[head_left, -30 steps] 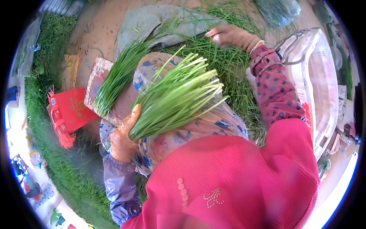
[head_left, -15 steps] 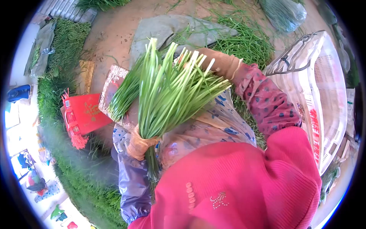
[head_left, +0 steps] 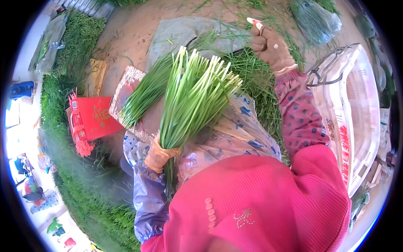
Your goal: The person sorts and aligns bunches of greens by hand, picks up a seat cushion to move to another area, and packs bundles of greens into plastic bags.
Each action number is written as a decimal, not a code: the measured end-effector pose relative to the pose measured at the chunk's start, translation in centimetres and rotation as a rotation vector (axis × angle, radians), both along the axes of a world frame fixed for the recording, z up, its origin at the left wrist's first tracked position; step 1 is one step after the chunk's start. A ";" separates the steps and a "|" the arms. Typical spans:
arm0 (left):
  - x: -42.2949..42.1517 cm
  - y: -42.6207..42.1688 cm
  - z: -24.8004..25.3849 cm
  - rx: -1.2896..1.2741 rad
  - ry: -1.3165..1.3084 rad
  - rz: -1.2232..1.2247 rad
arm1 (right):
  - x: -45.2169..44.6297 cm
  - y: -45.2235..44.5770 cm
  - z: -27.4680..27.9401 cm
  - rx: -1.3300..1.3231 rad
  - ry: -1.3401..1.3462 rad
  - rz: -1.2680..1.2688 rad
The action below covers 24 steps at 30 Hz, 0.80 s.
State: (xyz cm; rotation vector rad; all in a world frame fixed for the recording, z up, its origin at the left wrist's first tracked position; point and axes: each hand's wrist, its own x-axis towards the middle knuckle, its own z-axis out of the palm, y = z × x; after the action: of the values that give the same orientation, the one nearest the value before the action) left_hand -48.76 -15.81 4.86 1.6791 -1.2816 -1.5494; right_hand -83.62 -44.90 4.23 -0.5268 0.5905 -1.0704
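Observation:
My left hand [head_left: 161, 156], in a tan glove, is closed round a bunch of chives [head_left: 191, 101], its pale cut ends fanned upward and the green leaves hanging below the fist. My right hand [head_left: 272, 45], in a brown glove, is out to the right over loose green leaves [head_left: 256, 80]. One finger with a white and reddish tip stretches out, while the others are partly bent; nothing shows in them. A smaller pile of chives [head_left: 147, 90] lies beside the held bunch on a patterned board [head_left: 131, 75].
A red printed packet [head_left: 98, 117] lies to the left, near a long bank of greens [head_left: 96, 201]. A grey sheet [head_left: 180, 35] lies ahead on the floor. At the right stands a white-lined basket [head_left: 357, 109] with a metal handle; bagged greens [head_left: 315, 21] lie beyond.
My right hand has moved away from the top of the bunch, out to the right and forward, and one finger now extends. My left hand still holds the chives, shifted slightly right.

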 end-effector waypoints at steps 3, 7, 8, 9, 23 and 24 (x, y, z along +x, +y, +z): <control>-0.6 0.1 -0.1 -0.034 0.059 0.108 | 2.3 3.6 5.4 -0.309 0.636 -0.047; -1.8 -0.7 -0.2 -0.018 0.151 0.198 | 5.8 6.7 7.0 -1.261 1.185 -0.066; -1.7 -0.6 -0.5 0.002 0.163 0.202 | 7.0 7.6 7.4 -1.267 1.181 -0.072; -2.1 -0.8 -0.2 -0.005 0.158 0.202 | 8.4 8.7 7.9 -1.260 1.362 -0.056; -2.4 -1.0 -1.4 -0.299 -0.068 0.083 | 8.3 5.8 1.0 -1.002 1.550 -0.268; -2.1 -0.9 -1.7 -0.336 -0.099 0.017 | 7.0 4.5 0.7 -1.016 1.553 -0.403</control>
State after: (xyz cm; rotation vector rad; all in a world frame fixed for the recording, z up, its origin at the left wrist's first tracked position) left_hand -50.84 -16.73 3.18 1.5594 -1.4796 -1.1746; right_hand -76.66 -40.40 4.92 -2.2900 1.5176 -1.1384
